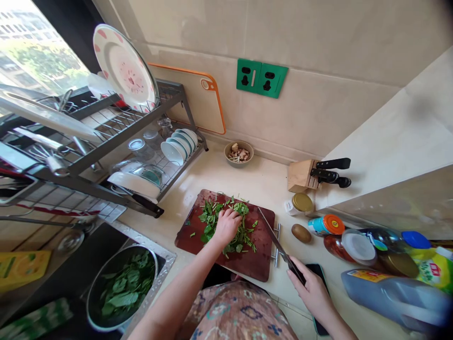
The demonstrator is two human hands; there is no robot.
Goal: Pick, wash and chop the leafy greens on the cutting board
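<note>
My left hand (pixel 228 227) is on a pile of chopped leafy greens (pixel 210 218), its fingers curled down into them. The greens are spread over a dark reddish-brown cutting board (pixel 260 264), with small cut bits scattered around the pile. In my right hand (pixel 313 288) is a kitchen knife (pixel 274 236), gripped by its black handle. Its blade slants up and left over the board's right side, apart from the main pile. Whether the blade touches the board I cannot tell.
A bowl of cut pieces (pixel 239 163) stands by the wall. A knife block (pixel 300 175), jars and bottles (pixel 387 293) line the right. A dish rack (pixel 173 101) fills the left, above a sink holding a pot of leaves (pixel 95 309). A phone (pixel 320 271) lies beneath my right hand.
</note>
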